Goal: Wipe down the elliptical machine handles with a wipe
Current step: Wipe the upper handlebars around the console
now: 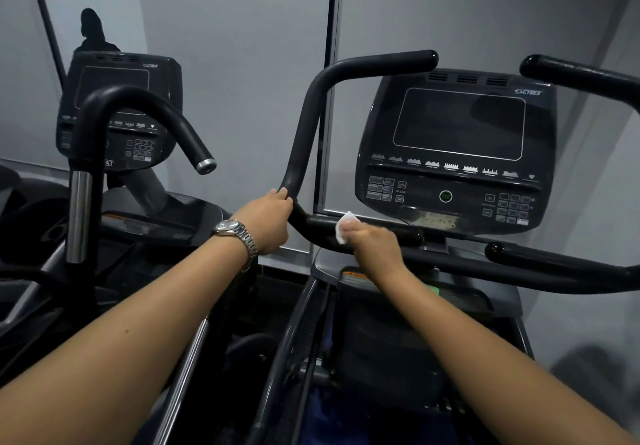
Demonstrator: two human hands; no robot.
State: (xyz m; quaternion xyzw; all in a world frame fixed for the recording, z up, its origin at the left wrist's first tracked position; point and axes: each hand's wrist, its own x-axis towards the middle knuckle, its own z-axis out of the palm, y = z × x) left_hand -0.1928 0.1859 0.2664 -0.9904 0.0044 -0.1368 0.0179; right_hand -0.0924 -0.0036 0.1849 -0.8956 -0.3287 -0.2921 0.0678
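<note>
Left hand clamped round the lower bend of the left handlebar, my guess is to stop the arm swinging while I rub. Just right of it, the wipe is pressed on the same bar's horizontal stretch, below the console's lower-left corner. Right hand curls over the bar, pinching the wipe against it. Right handlebar: nothing on it, probably next.

The left hand grips the black handle at its bend, while the right hand presses a white wipe on the lower bar beside it.
</note>
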